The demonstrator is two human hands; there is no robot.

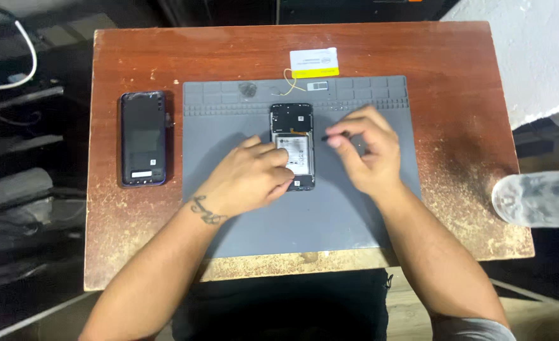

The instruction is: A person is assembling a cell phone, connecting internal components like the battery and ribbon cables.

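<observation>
The opened phone (292, 146) lies back-up in the middle of the grey work mat (260, 221), a little toward the far edge of the desk (456, 76), its pale battery exposed. The left hand (248, 180) rests on the phone's near-left corner, fingers curled and pressed down on the frame to pin it. The right hand (368, 151) sits just right of the phone, thumb and forefinger pinching a thin dark tool (327, 136) whose tip points at the phone's right edge, near the top of the battery.

To my eye the work here is prying or picking at something beside the battery. It wants a shallow tool angle, a light push, and the tip kept off the battery pouch itself. The left hand's weight should stay on the frame, not on the battery.

Now the labels. A white card with a yellow strip (315, 62) lies past the mat's far edge, near the middle of the desk's far side; a small pale tag (318, 85) sits just below it in the mat's tray row. The phone's battery carries a white label. The dark back cover (143, 139) lies by the desk's left edge, a small white sticker near its bottom.
</observation>
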